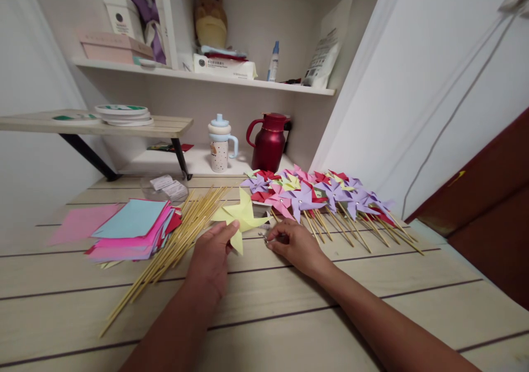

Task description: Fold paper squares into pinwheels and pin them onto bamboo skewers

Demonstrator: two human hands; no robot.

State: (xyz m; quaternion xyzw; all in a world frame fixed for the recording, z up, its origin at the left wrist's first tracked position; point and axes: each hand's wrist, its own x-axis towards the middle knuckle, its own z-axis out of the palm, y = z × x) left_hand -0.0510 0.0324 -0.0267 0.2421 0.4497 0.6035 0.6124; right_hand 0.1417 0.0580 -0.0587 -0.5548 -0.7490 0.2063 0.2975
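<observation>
Head view shows a pinwheel being put together at the slatted tabletop (264, 330). The left hand (210, 253) pinches a yellow pinwheel (247, 216) between thumb and fingers, keeping it raised above the boards near the middle, its blades spread upward and outward. No stick can be seen on it, and no fastener can be made out at its centre.

The right hand (301, 248) is just beside it, fingers curled and fingertips drawn together at some small shiny pieces (263, 237). Whether the fingertips grip one of these or only touch them cannot be told; the pieces are too small to name surely, though they look like metal fasteners.

Off to the right lies a cluster of mounted pinwheels (303, 200) in purple, pink, red and yellow, their sticks pointing toward the near edge, some with a shiny dot at the centre. On the left, loose bamboo sticks (188, 234) lie in a slanting bundle beside a stack of coloured paper (129, 217).

Judging by this layout, the step in hand is picking out a fastener for the folded head. The next move seems to call for a fine pinch on a single piece, with the left thumb holding the folds together while leaving the centre reachable; a loose hold could let the blades spring apart.
</observation>
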